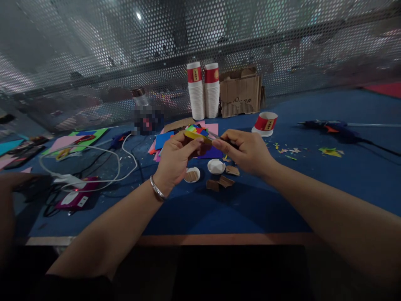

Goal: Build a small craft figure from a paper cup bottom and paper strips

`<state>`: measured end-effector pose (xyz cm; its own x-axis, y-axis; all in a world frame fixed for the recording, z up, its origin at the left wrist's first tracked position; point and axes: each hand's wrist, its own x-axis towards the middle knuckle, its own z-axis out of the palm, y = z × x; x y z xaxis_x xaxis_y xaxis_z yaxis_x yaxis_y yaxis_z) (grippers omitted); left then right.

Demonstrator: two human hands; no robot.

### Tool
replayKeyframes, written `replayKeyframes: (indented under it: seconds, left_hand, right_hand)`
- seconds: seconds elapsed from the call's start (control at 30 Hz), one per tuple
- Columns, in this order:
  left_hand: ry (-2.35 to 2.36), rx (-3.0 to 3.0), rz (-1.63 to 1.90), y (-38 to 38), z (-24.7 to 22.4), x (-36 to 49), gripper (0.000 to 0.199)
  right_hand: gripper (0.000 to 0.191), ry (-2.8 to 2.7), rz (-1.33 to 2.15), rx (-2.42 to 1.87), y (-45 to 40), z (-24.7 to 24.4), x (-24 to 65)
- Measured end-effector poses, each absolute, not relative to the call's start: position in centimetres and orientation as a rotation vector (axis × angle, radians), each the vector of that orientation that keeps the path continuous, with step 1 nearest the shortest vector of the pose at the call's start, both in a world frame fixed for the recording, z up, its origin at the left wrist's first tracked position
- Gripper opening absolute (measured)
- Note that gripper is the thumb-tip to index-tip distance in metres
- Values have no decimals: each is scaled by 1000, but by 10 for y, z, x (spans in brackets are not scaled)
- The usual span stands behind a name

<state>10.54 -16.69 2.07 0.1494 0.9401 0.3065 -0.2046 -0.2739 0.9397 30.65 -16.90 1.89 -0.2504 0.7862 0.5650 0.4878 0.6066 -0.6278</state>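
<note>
My left hand (177,156), with a silver bangle at its wrist, pinches a strip of yellow paper (194,136) between thumb and fingers. Closed around the dark handle of scissors (214,134), my right hand (246,150) keeps the grey blades against the strip's right end. How far the blades are apart cannot be made out. Below the hands lie a white round piece (216,166), a white-rimmed disc with cardboard in it (192,175) and several torn cardboard bits (225,181). Coloured paper sheets (164,139) are partly hidden behind my left hand.
Two tall stacks of paper cups (196,98) stand beside a cardboard box (240,96). A red-and-white cup (265,124), paper scraps (331,151) and a glue gun (333,128) are at right. Cables and a purple power strip (77,196) lie left, near another person's arm (8,200).
</note>
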Motion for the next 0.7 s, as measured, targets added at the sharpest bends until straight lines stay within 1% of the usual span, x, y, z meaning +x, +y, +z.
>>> replayKeyframes:
  seconds: [0.13,0.2,0.27,0.4,0.57,0.63,0.7]
  left_hand:
    - [857,2042,1685,-166,16,100,7]
    - [806,2375,1768,-166,14,98,12]
    - [748,2556,1797,-166,12,99,16]
    - [730,2627,1835,-166,11,100,12]
    - [696,2620,1802,-169,10,101,16]
    - [696,2512,1730,-170,9,104,20]
    - [715,2261,1618,-172,9,106,31]
  right_hand:
    - [62,-1759,723,-860,-170,20,301]
    - [60,-1676,933,-765,-171,20,297]
    - [55,-1584,1113,-719,-173,19,293]
    - [47,-1425,1325,-692,-176,19,287]
    - [41,-1317,1397,-658,-176,21,287]
    - [39,-1308,1396,-651,-176,22,288]
    - [35,-1314,1392,-655,-175,22,290]
